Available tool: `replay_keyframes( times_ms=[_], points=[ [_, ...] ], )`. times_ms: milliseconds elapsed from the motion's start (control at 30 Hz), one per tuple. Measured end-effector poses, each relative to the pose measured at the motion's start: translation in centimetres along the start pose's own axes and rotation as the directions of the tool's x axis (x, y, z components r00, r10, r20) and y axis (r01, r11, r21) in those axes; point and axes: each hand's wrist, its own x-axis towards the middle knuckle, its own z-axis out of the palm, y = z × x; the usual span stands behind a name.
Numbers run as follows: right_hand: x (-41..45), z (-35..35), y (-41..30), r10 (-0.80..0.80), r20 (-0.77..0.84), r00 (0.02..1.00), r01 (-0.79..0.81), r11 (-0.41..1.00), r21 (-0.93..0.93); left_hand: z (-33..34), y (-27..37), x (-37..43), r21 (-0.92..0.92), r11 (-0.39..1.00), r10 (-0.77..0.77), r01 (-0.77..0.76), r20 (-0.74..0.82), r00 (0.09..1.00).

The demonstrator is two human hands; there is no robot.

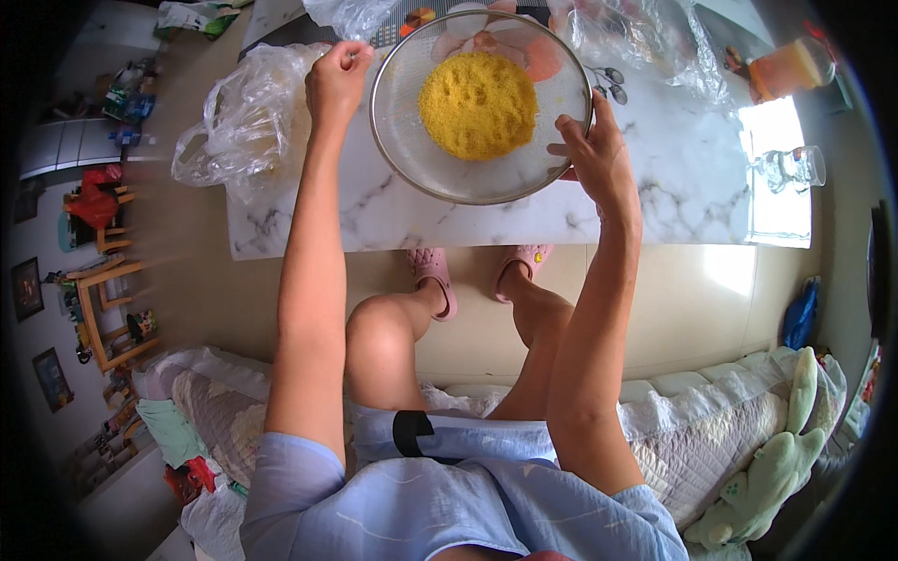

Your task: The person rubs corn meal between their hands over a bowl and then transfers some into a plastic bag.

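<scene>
A round metal mesh sieve [449,186] with a mound of yellow granular food [478,105] in it lies before me over the marble-patterned table. My right hand [593,144] grips the sieve's right rim, thumb and fingers around its edge. Just off the left rim is my left hand [340,80], its fingers curled and thumb and fingertip close together. Whether it pinches something small cannot be made out. Beside that hand, on the left, sits a clear plastic bag [242,130] with yellowish contents.
The marble-patterned table [673,203] bears a glass [793,170] near its right end. More clear plastic bags [645,45] lie at the back right, near a container with orange contents [789,70]. A quilted sofa [708,435] with a green plush toy [765,477] is behind my legs.
</scene>
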Motion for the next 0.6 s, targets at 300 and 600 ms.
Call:
replay_keyframes(
  times_ms=[300, 600],
  points=[
    [0.1, -1.3, 1.2, 0.017, 0.081, 0.997, -0.021, 0.998, 0.054, 0.1, 0.8, -4.8, -0.665, 0.689, -0.196, 0.288, 0.212, 0.957],
    [-1.5, 4.9, -3.3, -0.142, 0.037, 0.989, 0.069, 0.674, 0.735, -1.5, 1.5, -7.4, -0.899, 0.38, -0.452, 0.219, 0.026, 0.892]
  ],
)
